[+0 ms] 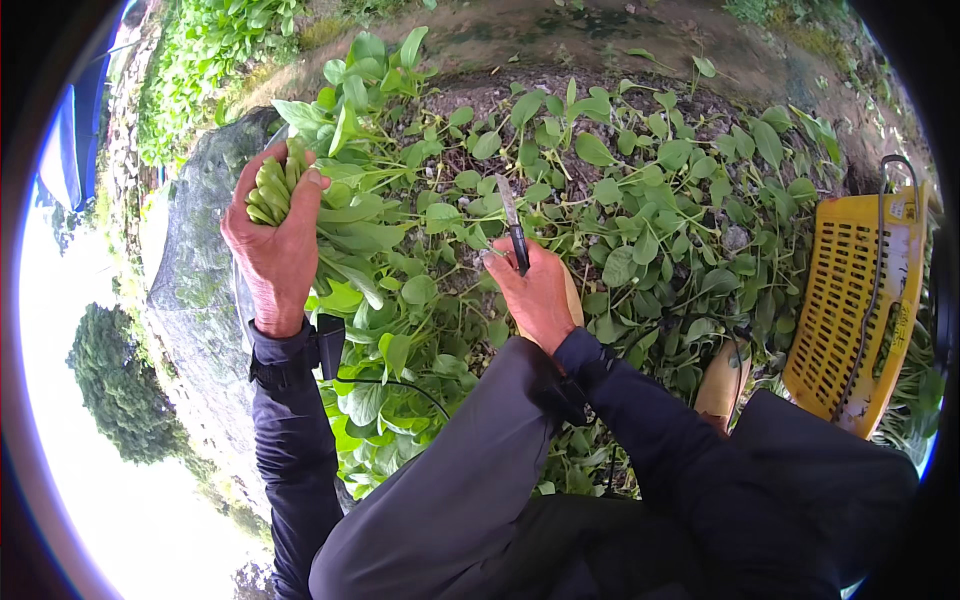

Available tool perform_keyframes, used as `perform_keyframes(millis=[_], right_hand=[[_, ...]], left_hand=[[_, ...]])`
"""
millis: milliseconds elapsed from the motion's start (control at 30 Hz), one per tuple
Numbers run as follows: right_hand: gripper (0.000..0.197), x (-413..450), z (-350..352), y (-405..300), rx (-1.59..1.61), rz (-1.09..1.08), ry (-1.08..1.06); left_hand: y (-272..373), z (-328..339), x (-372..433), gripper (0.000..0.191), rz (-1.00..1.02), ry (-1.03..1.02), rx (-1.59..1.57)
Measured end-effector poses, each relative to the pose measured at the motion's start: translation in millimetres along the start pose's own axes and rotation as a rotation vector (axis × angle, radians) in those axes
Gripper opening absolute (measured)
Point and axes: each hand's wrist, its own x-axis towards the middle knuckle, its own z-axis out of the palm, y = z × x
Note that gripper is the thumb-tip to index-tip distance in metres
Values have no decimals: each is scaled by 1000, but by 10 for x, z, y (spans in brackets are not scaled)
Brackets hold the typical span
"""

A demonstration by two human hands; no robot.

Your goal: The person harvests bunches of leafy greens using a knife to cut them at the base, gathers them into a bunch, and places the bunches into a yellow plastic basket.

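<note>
My left hand (279, 232) is closed round a bunch of leafy greens (275, 187), their pale cut stalk ends bundled between thumb and fingers and the leaves hanging to the right. In my right hand (532, 289), lower and further right, is a small knife (510, 208) with a dark handle; its stained blade points up the picture. Under the knife spread low green plants (645, 180) and loose leaves on greyish soil. Taller leafy greens (375, 405) stand between my left forearm and my knee.
A yellow slotted plastic basket (847, 300) with a wire handle stands tilted at the right, near my foot (724, 382). Dark netting (199, 232) lies beyond my left hand. A bare soil strip (480, 37) crosses the top. A thin black cable (409, 386) runs from my left wrist.
</note>
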Motion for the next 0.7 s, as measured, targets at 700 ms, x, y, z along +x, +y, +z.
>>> perform_keyframes(millis=[700], right_hand=[[34, 1111, 686, 163, -617, -466, -90]], left_hand=[[-1336, 533, 516, 39, 74, -665, 528]])
